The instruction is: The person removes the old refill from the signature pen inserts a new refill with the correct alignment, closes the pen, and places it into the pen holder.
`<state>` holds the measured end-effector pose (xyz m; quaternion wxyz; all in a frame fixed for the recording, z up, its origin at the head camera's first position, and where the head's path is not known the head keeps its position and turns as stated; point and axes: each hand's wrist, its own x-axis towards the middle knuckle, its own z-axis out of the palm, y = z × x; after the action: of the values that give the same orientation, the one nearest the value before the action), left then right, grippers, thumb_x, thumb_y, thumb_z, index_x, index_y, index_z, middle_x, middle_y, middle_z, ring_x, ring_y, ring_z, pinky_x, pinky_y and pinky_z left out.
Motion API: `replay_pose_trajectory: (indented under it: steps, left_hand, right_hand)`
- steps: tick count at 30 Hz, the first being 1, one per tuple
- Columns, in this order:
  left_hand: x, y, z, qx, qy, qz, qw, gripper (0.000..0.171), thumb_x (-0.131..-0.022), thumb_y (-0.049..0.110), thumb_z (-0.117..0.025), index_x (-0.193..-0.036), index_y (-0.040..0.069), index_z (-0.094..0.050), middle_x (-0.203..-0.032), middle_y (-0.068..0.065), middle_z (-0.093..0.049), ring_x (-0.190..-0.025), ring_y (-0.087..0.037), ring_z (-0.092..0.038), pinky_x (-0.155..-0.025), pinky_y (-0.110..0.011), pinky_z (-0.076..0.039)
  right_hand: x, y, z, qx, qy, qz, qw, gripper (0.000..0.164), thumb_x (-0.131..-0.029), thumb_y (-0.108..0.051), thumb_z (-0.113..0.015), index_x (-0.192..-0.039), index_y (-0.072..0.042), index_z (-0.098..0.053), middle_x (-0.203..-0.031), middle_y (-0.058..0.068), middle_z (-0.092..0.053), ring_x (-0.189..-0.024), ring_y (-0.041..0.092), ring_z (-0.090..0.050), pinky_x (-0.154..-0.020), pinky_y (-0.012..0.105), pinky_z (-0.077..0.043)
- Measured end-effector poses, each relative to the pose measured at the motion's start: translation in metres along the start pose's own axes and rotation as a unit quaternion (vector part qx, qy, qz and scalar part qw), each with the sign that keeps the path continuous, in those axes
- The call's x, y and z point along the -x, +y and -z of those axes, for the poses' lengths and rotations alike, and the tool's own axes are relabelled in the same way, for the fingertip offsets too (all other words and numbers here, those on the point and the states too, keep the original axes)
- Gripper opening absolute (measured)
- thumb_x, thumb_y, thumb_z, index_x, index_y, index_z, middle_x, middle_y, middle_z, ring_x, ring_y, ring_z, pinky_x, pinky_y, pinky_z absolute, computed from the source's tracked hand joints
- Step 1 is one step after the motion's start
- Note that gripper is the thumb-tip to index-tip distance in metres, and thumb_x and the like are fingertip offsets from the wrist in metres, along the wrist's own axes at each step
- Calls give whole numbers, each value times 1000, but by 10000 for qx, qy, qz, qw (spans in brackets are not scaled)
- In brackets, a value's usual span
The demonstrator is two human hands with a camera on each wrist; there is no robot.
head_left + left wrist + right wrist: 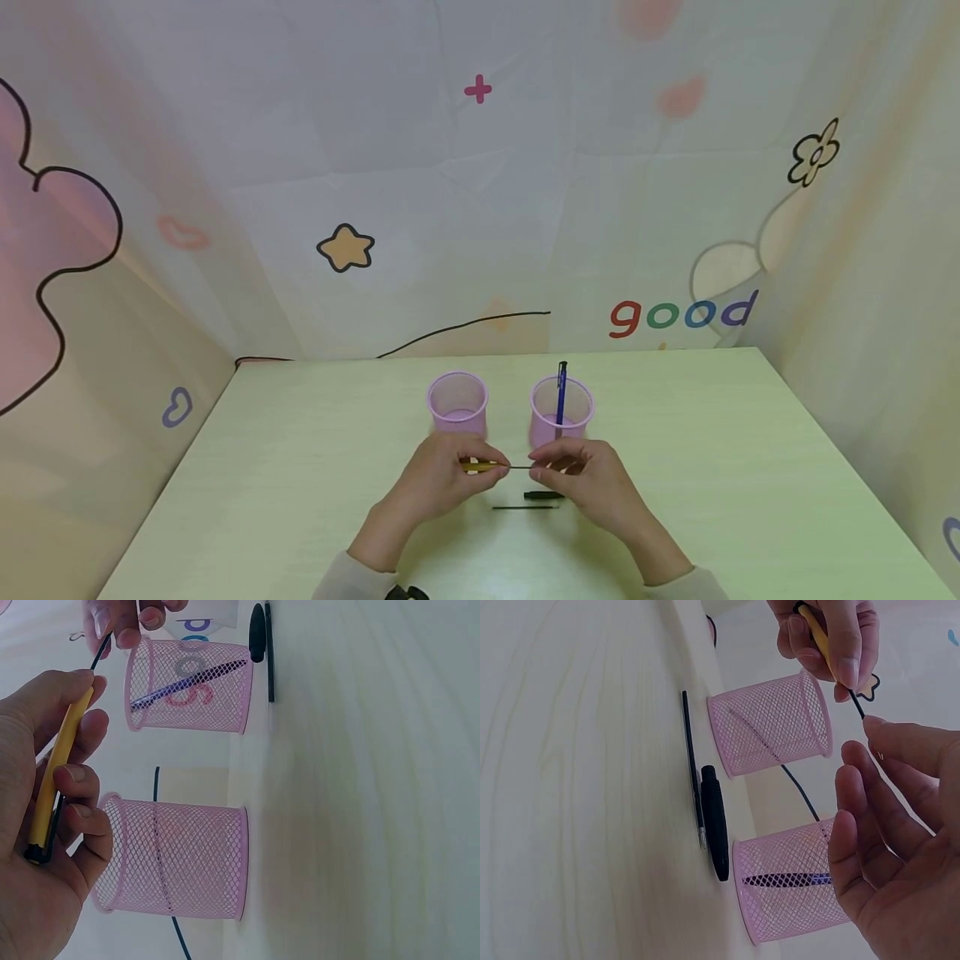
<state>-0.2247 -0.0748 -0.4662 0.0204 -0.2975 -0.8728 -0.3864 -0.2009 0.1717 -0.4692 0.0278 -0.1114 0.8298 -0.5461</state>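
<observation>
My left hand (431, 479) holds a yellow pen barrel (66, 742) with a black clip and a black end, its fingers curled round it. From the barrel's front end sticks a thin dark pen refill (100, 652). My right hand (596, 479) pinches the refill's far end between thumb and fingertips, in line with the barrel. Just below the hands in the head view, a black pen grip section (543, 495) lies on the table beside a second dark refill (522, 507) with a pale tip.
Behind the hands stand two pink mesh cups, a left cup (458, 427) and a right cup (542, 429). A blue pen (561, 396) leans upright in the right one. The pale wooden table (750, 467) ends at a printed cloth backdrop (420, 167).
</observation>
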Motion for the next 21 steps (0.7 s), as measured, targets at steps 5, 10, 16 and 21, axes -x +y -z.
replay_pose_trajectory:
  steps: [5,10,16,21]
  left_hand:
    - [1,-1,0,46,14,-29,10000,6,-93,26,-79,-97,25,-83,-89,16,-75,-81,2,-63,-73,-21,-53]
    - [1,-3,2,53,22,10,10000,6,-93,26,-79,-97,26,-83,-91,17,-76,-84,1,-65,-75,-21,-54]
    - [2,-4,4,20,62,70,10000,6,-93,27,-79,-97,27,-83,-92,18,-76,-84,0,-65,-76,-22,-54]
    - [2,-6,3,64,76,53,9999,6,-93,27,-79,-97,26,-83,-92,19,-76,-85,0,-65,-76,-23,-55]
  right_hand:
    - [0,4,1,34,-26,77,10000,22,-86,-20,-85,-102,-6,-79,-95,4,-76,-82,9,-65,-73,24,-55]
    - [0,6,2,73,-83,77,9999,21,-86,-19,-85,-102,-6,-79,-94,3,-77,-83,8,-66,-74,24,-55]
    - [1,9,5,101,-135,34,9999,21,-86,-18,-84,-102,-6,-78,-94,3,-77,-83,9,-66,-74,24,-55]
    - [1,12,8,162,-231,-59,9996,22,-86,-19,-84,-103,-6,-79,-95,3,-77,-84,12,-66,-72,24,-55]
